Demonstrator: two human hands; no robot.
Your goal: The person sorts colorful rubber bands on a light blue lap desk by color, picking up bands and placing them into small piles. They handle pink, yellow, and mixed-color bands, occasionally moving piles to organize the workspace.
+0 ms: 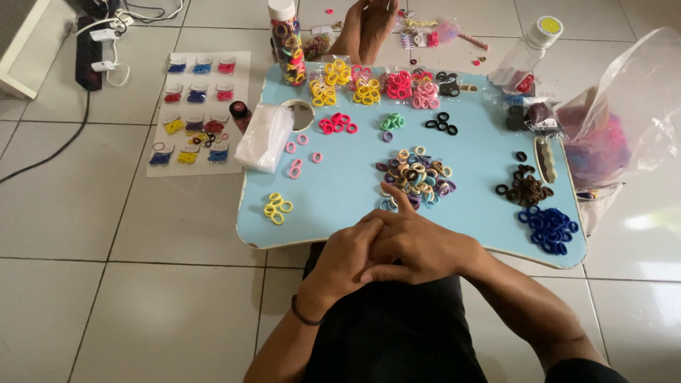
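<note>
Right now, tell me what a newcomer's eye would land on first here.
The light blue tray table strewn with small hair ties sorted by colour, with a mixed pile at its centre. Nearer the camera, the left hand and right hand rest clasped together at the table's near edge. Dark blue ties cluster at the near right corner.

The right hand covers most of the left hand, so the left fingers are hidden. The clear plastic bag is cut by the right edge.
</note>
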